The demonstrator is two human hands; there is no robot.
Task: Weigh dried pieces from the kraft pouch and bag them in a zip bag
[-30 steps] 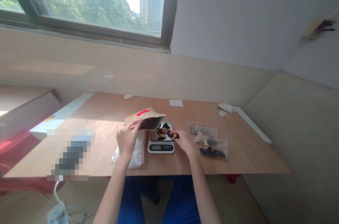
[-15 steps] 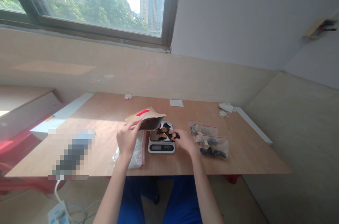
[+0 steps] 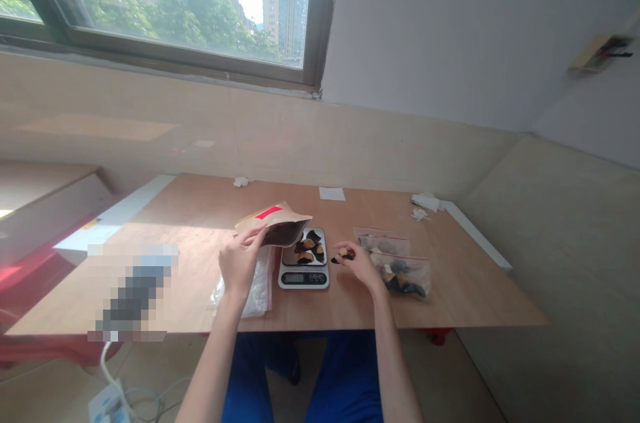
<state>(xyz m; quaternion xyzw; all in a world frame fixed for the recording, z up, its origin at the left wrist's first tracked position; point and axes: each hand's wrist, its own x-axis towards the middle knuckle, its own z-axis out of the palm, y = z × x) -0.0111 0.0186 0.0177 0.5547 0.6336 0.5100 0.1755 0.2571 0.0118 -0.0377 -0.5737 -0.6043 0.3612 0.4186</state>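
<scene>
My left hand (image 3: 239,261) is closed on the edge of a brown paper pouch (image 3: 280,213) with a red label. The pouch is tilted, its dark open mouth facing right over the left part of a white digital scale (image 3: 303,278). Several dried dark-and-tan pieces (image 3: 306,245) lie on the scale's tray. Just right of the scale, my right hand (image 3: 361,265) pinches a dried dark-and-tan piece (image 3: 344,253) above the table; whether it is more than one I cannot tell. The scale's reading is too small to make out.
Clear zip bags (image 3: 407,273) with dark pieces inside lie to the right. A stack of clear plastic bags (image 3: 257,289) with red edges is left of the scale. Near the wall are a white paper (image 3: 332,193) and crumpled tissues (image 3: 425,203). A blurred-out object (image 3: 137,286) lies at left.
My right hand has moved right, off the scale's tray, carrying a dried dark-and-tan piece. My left hand and the pouch have stayed nearly in place.
</scene>
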